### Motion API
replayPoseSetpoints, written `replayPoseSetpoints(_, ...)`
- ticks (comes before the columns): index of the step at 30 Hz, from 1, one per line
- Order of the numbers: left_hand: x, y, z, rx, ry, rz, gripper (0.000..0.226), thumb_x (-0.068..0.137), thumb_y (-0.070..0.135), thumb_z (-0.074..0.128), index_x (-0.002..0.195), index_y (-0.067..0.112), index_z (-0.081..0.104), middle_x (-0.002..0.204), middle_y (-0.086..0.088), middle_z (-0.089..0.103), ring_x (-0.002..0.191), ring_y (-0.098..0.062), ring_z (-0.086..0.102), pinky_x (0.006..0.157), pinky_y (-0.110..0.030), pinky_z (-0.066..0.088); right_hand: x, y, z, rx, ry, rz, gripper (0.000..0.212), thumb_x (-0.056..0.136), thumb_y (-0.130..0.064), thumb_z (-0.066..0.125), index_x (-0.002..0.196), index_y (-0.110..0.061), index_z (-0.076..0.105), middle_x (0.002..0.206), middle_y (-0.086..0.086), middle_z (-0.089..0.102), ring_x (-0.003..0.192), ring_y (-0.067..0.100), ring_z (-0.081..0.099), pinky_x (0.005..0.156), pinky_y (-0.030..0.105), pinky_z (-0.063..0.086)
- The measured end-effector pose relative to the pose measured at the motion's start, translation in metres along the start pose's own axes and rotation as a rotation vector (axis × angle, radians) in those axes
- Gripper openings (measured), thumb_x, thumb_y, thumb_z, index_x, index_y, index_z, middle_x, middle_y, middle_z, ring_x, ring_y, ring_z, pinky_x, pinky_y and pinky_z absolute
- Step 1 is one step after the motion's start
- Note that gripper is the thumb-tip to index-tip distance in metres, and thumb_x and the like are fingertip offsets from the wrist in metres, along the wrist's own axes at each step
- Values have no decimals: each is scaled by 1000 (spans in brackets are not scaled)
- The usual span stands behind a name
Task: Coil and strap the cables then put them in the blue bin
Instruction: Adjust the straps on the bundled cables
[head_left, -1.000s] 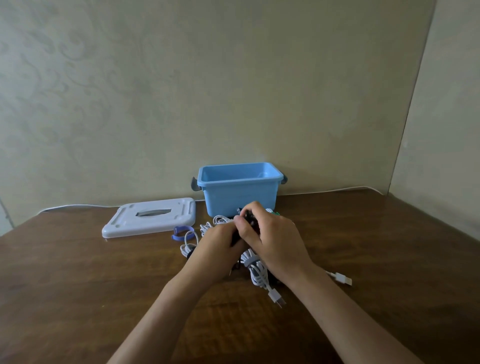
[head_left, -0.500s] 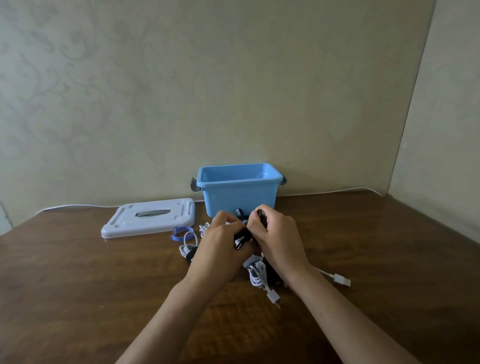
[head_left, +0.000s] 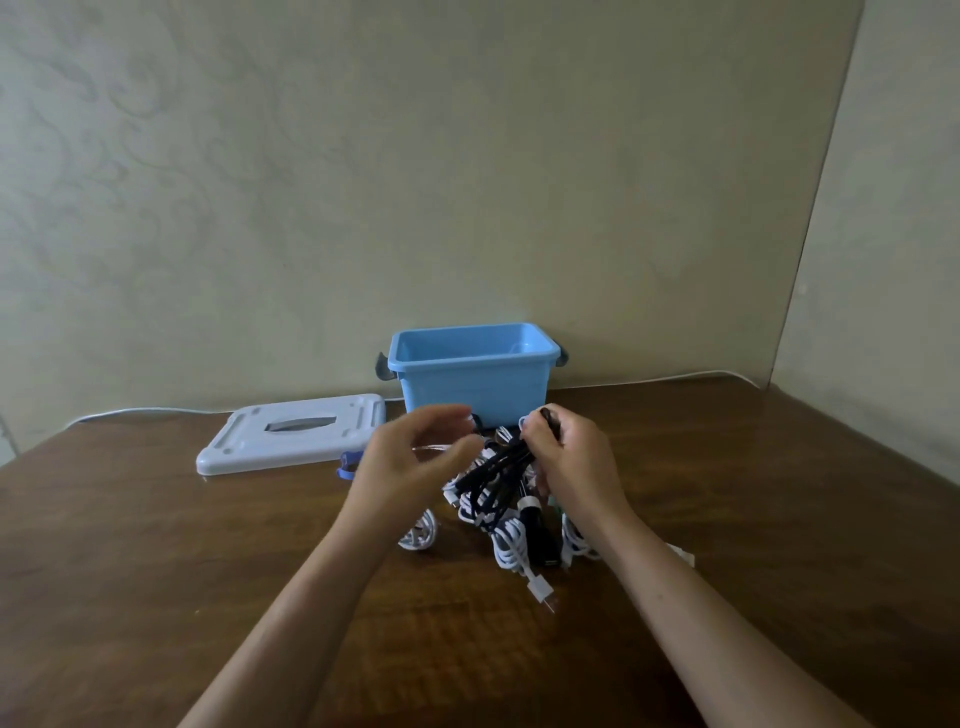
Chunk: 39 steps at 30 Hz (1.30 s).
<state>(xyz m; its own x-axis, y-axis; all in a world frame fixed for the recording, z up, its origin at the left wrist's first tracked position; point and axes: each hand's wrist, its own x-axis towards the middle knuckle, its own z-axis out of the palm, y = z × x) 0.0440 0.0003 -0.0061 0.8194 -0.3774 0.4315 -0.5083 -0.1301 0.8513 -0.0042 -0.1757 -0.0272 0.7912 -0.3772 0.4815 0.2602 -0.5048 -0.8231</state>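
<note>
No writing, label, brand or number can be read anywhere. The blue bin (head_left: 475, 382) and the white lid (head_left: 291, 440) carry plain surfaces.

- A dark brown wooden table (head_left: 156, 597) with visible grain fills the lower half of the frame.
- A pale beige wall (head_left: 415, 182) with a faint swirl pattern rises behind it.
- A second wall (head_left: 893, 260) meets it at the right, forming a corner.
- Light is soft and even.
</note>
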Motion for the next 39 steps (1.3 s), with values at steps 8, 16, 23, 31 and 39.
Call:
replayPoseSetpoints(8,-6,-4,16,556,-279,200,12,96,35,61,106,29,61,87,15,66,77,-3,62,67,-20,50,-7,-17,13,26,-58,-123,27,106,-26,48,83,-18,61,75,-8,62,73,-1,59,65,13,43)
replayPoseSetpoints(16,0,-1,0,507,-398,155,14,101,34,53,97,26,63,78,14,62,66,-2,55,60,-22,42,-6,-15,15,-10,-93,-131,27,107,-27,48,86,-20,64,66,-19,62,64,2,59,60,16,41)
replayPoseSetpoints(23,-17,4,-49,345,-377,88,20,103,26,50,88,24,62,59,17,60,49,-1,47,51,-16,37,-1,-44,42,-71,-261,-178,26,105,-24,48,86,-20,65,60,-19,61,58,2,57,56,18,41)
replayPoseSetpoints(31,-20,-58,-114,445,-78,-15,16,101,24,54,89,28,64,63,14,59,54,-4,48,54,-24,38,22,-65,121,-178,-541,-87,25,102,-48,50,111,-30,63,91,-6,70,81,13,67,82,39,55)
replayPoseSetpoints(39,-9,-105,-144,407,155,-297,30,102,30,52,78,13,58,60,5,53,55,-15,48,57,-34,39,82,-47,146,-648,-529,-118,18,95,-38,63,106,-28,74,100,-6,73,95,16,67,83,34,54)
